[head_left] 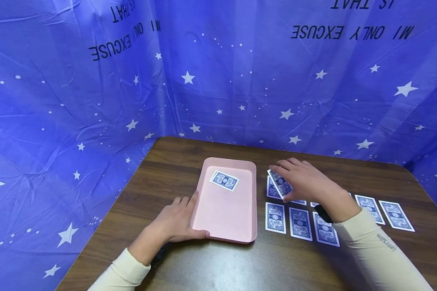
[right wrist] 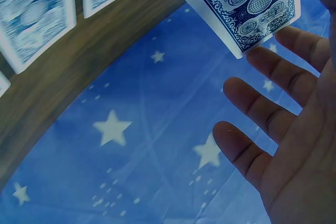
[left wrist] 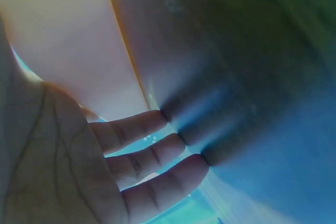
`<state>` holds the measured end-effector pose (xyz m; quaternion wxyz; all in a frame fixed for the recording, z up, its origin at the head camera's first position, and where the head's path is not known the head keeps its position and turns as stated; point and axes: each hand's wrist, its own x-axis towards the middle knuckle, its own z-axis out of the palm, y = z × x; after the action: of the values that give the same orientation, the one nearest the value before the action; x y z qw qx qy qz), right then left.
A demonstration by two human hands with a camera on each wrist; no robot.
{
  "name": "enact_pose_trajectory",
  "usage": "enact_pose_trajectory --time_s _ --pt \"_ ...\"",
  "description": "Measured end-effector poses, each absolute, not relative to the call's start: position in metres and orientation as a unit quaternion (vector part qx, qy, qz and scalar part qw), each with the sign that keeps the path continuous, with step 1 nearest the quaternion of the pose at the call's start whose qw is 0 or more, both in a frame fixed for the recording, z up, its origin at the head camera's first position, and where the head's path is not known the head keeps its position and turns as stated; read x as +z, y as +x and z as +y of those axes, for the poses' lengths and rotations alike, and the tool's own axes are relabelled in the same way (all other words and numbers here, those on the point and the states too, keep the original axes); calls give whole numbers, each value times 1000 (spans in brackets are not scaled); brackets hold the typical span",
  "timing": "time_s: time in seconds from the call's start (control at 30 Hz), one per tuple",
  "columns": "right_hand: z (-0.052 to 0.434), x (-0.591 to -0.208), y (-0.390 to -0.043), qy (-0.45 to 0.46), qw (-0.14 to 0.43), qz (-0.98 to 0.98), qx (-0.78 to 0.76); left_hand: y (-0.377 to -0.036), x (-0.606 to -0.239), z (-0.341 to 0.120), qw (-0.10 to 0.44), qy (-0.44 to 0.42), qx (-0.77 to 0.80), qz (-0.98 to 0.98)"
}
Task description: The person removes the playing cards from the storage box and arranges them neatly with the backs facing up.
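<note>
A pink tray [head_left: 225, 214] lies on the brown table with one blue-backed playing card [head_left: 224, 180] face down in its far part. My left hand [head_left: 177, 220] rests against the tray's left rim, thumb along the near edge, and its fingers [left wrist: 137, 128] touch the tray wall [left wrist: 68, 45]. My right hand [head_left: 301, 178] pinches one blue-backed card [head_left: 279, 183] lifted just above the cards laid out right of the tray. In the right wrist view that held card [right wrist: 247, 3] sits at the top, with my other fingers [right wrist: 257, 106] spread.
Several face-down cards [head_left: 300, 222] lie in rows on the table [head_left: 247, 266] right of the tray, reaching to the far right [head_left: 396, 215]. A blue star-printed cloth [head_left: 94, 101] walls the table at back and sides.
</note>
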<state>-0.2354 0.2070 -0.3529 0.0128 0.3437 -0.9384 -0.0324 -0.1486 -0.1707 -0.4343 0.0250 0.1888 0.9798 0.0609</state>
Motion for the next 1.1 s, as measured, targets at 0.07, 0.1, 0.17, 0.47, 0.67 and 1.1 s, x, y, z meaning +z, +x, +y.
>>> enact_pose_trajectory --time_s 0.07,0.1,0.17,0.47,0.67,1.1 --pt "217 -354 -232 337 15 -941 -31 -149 -434 -170 27 188 62 980" --pt "222 -355 -230 334 17 -942 -30 -148 -434 -170 29 188 65 980" --pt "231 -357 -226 329 20 -944 -29 -148 -433 -170 33 187 70 979" --pt "268 -365 -211 312 27 -949 -27 -148 -432 -168 45 183 89 978" --pt "288 -371 -207 302 22 -953 -20 -147 -433 -168 44 183 101 977" --pt "323 -386 -186 244 -3 -970 -15 -147 -435 -169 37 185 106 976"
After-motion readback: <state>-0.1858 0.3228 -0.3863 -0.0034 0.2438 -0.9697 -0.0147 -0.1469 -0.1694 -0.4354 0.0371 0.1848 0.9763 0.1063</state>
